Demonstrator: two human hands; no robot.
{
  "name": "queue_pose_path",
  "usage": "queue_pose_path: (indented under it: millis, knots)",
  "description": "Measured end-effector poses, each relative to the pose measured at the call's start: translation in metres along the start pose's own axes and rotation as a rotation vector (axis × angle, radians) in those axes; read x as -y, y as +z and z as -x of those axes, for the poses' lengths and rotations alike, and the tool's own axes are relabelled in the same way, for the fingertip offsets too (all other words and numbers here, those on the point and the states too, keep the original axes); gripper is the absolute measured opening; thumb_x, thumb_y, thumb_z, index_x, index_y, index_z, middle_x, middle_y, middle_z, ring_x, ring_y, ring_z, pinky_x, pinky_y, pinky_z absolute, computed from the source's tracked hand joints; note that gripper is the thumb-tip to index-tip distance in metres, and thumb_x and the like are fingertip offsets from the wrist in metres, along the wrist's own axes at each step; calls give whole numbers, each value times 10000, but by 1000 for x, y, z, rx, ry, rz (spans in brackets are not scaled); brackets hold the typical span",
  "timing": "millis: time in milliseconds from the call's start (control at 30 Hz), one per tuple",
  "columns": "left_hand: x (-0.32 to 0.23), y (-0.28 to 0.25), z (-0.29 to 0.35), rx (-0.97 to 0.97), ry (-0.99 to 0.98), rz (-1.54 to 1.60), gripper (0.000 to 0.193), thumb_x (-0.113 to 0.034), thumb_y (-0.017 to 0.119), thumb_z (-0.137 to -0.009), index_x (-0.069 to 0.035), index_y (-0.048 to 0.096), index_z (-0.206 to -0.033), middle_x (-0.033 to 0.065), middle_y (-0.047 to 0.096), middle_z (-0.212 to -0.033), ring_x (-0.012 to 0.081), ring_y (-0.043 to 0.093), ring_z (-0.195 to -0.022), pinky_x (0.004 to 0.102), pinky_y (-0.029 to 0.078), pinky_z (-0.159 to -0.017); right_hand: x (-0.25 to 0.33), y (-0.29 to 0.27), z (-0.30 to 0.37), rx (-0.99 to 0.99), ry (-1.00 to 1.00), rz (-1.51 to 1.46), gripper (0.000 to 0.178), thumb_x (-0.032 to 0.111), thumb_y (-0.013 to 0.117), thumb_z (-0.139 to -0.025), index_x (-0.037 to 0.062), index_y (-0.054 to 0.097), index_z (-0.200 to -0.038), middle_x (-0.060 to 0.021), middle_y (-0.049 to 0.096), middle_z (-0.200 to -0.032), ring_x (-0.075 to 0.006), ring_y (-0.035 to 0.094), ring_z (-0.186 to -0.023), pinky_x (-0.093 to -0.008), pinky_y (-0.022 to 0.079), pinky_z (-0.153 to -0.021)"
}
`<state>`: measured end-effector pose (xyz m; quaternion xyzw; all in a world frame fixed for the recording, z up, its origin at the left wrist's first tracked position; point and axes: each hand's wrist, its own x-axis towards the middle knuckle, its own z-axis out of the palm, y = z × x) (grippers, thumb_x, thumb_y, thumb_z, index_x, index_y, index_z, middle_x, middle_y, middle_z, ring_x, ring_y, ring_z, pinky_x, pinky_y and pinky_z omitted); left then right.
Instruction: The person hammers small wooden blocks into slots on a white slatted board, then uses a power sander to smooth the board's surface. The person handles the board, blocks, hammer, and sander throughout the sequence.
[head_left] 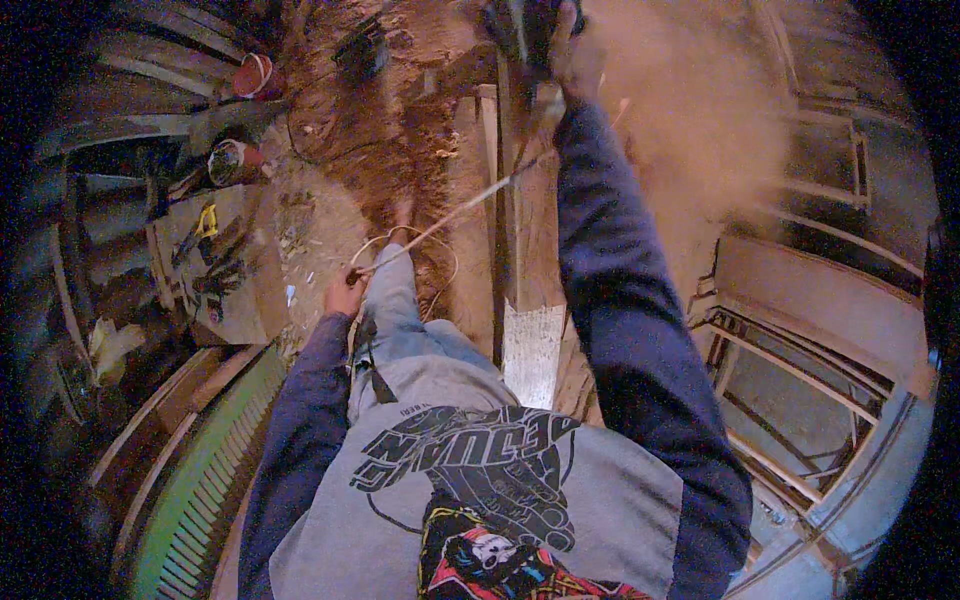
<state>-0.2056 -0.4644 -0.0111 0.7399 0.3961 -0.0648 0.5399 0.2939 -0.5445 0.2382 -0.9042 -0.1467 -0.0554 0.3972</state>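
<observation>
My right hand (577, 62) is stretched far forward, closed on a dark power tool (522, 38) cut off by the upper edge of the view. The tool is over the far end of a long wooden beam (535, 235), which has a pale patch at its near end. Closer to my body on the left, my left hand (345, 294) grips a light-coloured cord (455, 213). It runs taut up to the right toward the tool and loops loosely beside my leg. The tool's exact kind and its underside cannot be made out.
A thick dust cloud (690, 120) hangs right of the tool. Reddish shavings (400, 150) cover the floor. At left are a red bucket (257, 77), another bucket (232, 160), a yellow-handled tool (207, 220) and a green slatted piece (205, 490). Wooden frames (800, 400) stand at right.
</observation>
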Motion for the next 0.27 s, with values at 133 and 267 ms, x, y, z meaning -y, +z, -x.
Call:
queue_pose_path:
  millis: [133,267]
  knots:
    - [-39,5,-9,-44,35,47,292,-135,645,-860,-78,671,-1145,117,719,-956,241,687,-884,360,525,-787,-6,-6,-65,40,-164,35,601,522,383,-996,20,503,-1304,-321,596,-1193,-507,556,-1136,-518,445,-956]
    - [-36,-2,-26,6,43,-7,333,-225,701,-878,-73,670,-1172,137,726,-986,253,693,-938,331,524,-835,-32,-21,-43,52,-46,144,655,587,359,-979,68,465,-1363,-296,583,-1250,-492,549,-1165,-532,425,-985]
